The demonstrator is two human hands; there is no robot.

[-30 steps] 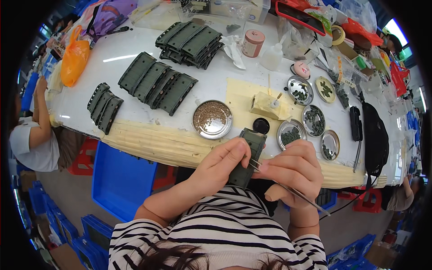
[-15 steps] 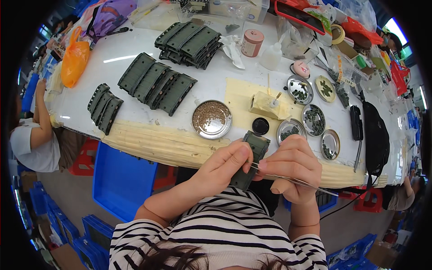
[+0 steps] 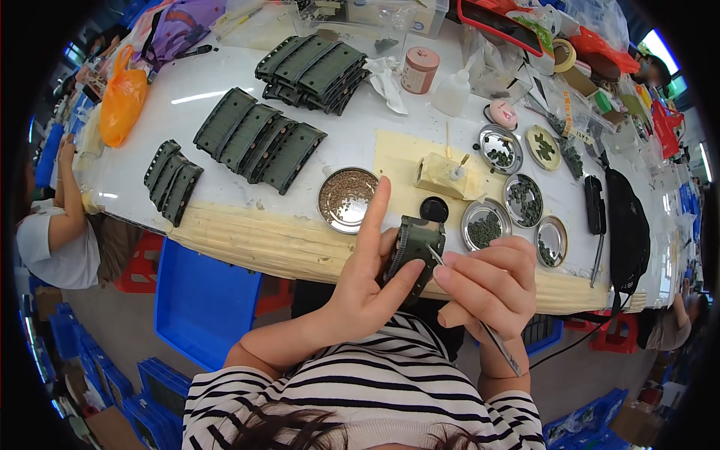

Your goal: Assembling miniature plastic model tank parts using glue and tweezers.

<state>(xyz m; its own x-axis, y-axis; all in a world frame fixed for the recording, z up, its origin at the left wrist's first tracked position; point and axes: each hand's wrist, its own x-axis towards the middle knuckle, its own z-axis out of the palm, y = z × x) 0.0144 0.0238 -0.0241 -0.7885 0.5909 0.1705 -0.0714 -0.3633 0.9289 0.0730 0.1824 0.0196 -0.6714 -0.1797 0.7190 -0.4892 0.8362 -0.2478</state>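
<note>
My left hand grips a dark green curved panel between thumb and fingers, its index finger pointing up and away from it. The panel is tilted, so a ridged side edge shows. In my right hand is a pair of metal tweezers; their tips meet the panel's face near its right side. Whether the tips hold a small part is too fine to tell. One finger of that hand wears a tan cover. Just beyond the panel lie a round black cap and a dish of small green pieces.
A dish of small brown pieces stands left of my hands. Farther left are stacked green panels. A yellowish block with sticks, more dishes and a black pouch lie rightward. A blue bin sits below the table edge.
The panel has turned in my left hand, showing its ridged side. My left index finger has lifted and straightened. The tweezers have swung steeper, their rear end lower and nearer my forearm.
</note>
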